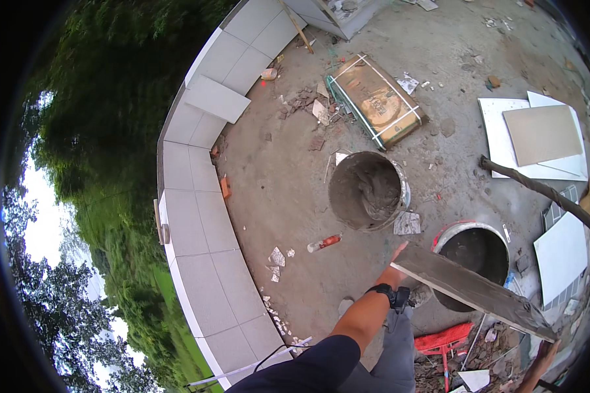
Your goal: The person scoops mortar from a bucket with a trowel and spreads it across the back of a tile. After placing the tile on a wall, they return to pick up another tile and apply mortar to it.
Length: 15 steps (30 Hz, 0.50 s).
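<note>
My left hand [394, 267], below a black band on my wrist, holds the upper left end of a long narrow tile strip [469, 289] coated with grey mortar. My right hand [545, 355] grips the strip's lower right end at the right edge of the view. Beneath the strip stands a round bucket [480, 245] with dark contents, partly hidden by it. Farther forward is a larger bucket [379, 196] of grey mortar. A small red tube-like object [324, 242] lies on the floor left of my left hand.
A tiled low wall [196, 223] curves along the left, with trees beyond. A strapped crate [373, 98] and broken pieces lie ahead. At right are stacked boards [541, 134], a leaning dark pole [544, 193] and a white sheet [559, 259]. A red broom [444, 340] lies among rubble near the bottom.
</note>
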Each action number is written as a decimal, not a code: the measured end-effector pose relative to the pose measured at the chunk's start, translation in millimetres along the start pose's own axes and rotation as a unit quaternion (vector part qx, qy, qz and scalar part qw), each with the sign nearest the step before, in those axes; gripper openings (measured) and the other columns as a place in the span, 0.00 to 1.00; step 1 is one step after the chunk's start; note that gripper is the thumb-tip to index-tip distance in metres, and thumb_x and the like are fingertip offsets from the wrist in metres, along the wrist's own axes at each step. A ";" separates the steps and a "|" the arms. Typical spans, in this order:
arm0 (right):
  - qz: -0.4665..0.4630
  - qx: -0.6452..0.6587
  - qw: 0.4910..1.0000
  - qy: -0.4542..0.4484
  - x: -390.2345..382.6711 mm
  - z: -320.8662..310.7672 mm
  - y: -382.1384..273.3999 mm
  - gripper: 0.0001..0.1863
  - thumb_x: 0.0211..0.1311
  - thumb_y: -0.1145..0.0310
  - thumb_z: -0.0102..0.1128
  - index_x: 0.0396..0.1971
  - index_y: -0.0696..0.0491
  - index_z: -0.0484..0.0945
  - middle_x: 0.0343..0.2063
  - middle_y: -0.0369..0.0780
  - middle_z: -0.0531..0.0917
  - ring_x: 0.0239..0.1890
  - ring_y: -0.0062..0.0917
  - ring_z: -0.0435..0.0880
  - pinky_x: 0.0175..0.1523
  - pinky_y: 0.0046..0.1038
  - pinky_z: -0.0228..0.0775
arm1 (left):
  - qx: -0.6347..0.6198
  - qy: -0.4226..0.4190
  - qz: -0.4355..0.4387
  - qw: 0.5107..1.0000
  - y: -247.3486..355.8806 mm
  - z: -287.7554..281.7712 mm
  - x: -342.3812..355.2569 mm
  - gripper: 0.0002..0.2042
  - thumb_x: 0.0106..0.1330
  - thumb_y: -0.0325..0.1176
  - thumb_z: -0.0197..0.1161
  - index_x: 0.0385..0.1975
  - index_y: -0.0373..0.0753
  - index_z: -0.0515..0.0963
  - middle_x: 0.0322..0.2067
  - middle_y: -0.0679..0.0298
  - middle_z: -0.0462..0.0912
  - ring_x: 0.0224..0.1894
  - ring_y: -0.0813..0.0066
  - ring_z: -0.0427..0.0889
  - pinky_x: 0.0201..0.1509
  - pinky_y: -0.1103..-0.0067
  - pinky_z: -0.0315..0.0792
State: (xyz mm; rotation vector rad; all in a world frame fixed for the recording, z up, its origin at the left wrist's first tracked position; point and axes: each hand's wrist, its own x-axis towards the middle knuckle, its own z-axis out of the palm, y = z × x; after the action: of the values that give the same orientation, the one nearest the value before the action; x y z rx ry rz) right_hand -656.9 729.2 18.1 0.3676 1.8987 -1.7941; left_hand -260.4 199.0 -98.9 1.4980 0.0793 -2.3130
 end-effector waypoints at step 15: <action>0.008 -0.024 0.998 0.050 -154.0 107.3 -15.8 0.31 0.70 0.51 0.44 0.60 0.62 0.63 0.55 0.47 0.70 0.56 0.34 0.70 0.60 0.35 0.64 | -0.039 -0.048 -0.009 0.998 123.6 -68.7 -252.8 0.19 0.65 0.50 0.55 0.43 0.41 0.77 0.40 0.60 0.82 0.43 0.66 0.81 0.50 0.68 0.74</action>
State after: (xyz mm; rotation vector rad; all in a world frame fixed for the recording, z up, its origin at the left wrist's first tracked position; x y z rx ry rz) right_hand -517.6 643.6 111.6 0.4625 1.9969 -1.7457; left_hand -67.6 173.8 115.8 1.3515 0.1573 -2.3641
